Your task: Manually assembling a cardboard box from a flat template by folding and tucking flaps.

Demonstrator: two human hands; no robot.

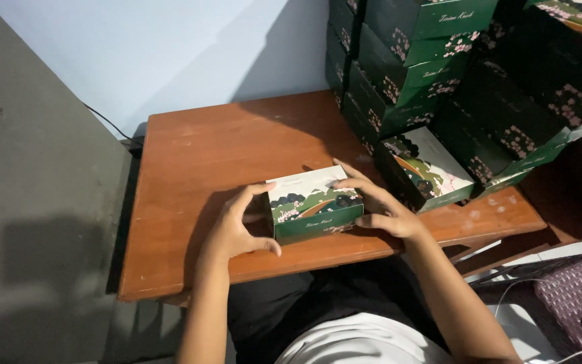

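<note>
Left hand (237,229) and right hand (378,205) clamp the green box (312,202) between them on the table (203,155)

Left hand (237,226) and right hand (378,205) face inward, fingers curled.

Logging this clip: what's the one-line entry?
left hand: grips box | right hand: grips box | box: on table

Dark green box (314,203) with landscape-print lid, reddish-brown table (197,162), green blossom-patterned boxes (439,61).
</note>
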